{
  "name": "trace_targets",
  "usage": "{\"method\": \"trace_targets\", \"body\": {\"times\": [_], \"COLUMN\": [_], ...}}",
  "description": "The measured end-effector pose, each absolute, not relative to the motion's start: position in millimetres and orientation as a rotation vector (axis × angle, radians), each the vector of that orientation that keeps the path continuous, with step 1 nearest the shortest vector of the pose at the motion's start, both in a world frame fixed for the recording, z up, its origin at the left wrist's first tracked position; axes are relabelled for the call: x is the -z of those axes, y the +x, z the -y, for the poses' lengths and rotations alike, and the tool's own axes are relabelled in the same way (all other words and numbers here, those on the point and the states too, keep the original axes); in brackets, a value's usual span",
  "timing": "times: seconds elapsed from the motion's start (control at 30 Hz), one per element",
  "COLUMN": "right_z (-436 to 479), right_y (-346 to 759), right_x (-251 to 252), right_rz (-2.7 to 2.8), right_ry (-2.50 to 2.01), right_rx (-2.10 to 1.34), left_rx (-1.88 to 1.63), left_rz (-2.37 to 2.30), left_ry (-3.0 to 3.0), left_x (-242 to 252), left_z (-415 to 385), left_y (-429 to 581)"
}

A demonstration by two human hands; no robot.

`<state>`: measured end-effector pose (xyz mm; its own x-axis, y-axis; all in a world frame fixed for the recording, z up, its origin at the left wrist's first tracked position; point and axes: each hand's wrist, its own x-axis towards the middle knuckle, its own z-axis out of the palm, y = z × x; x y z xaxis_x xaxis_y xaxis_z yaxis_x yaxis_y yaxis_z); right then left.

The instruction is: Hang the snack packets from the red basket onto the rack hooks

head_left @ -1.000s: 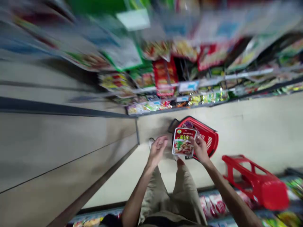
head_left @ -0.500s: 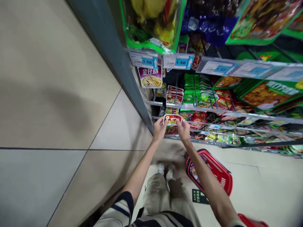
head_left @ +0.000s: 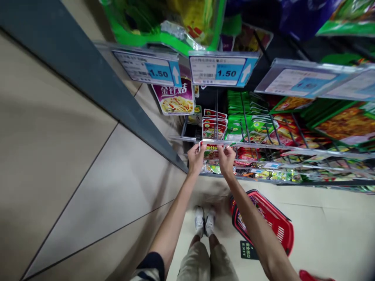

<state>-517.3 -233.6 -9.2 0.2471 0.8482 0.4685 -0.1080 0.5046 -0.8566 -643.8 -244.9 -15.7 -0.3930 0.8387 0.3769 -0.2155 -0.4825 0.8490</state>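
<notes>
At the shelf rail (head_left: 249, 144), left hand (head_left: 195, 158) and right hand (head_left: 226, 159) pinch a packet (head_left: 211, 148) between them.
A second ago, only the right held it, over the basket (head_left: 288, 234).

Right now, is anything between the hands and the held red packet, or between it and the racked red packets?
The left hand and right hand grip the held packet, nothing visible between. In this view, a clear shelf strip crosses between it and the racked packets; depth is unclear.
</notes>
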Motion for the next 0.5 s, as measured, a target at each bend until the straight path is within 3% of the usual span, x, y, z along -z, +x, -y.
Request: {"method": "trace_targets", "body": {"times": [0.5], "right_z": [227.2], "right_y": [-525.9], "right_x": [-8.9], "right_rz": [1.043], "right_ry": [-0.805], "right_rx": [-0.732], "left_rx": [-2.018], "left_rz": [-0.927], "left_ry": [1.013], "left_x": [-9.7], "left_z": [236.8], "left_y": [-639.8]}}
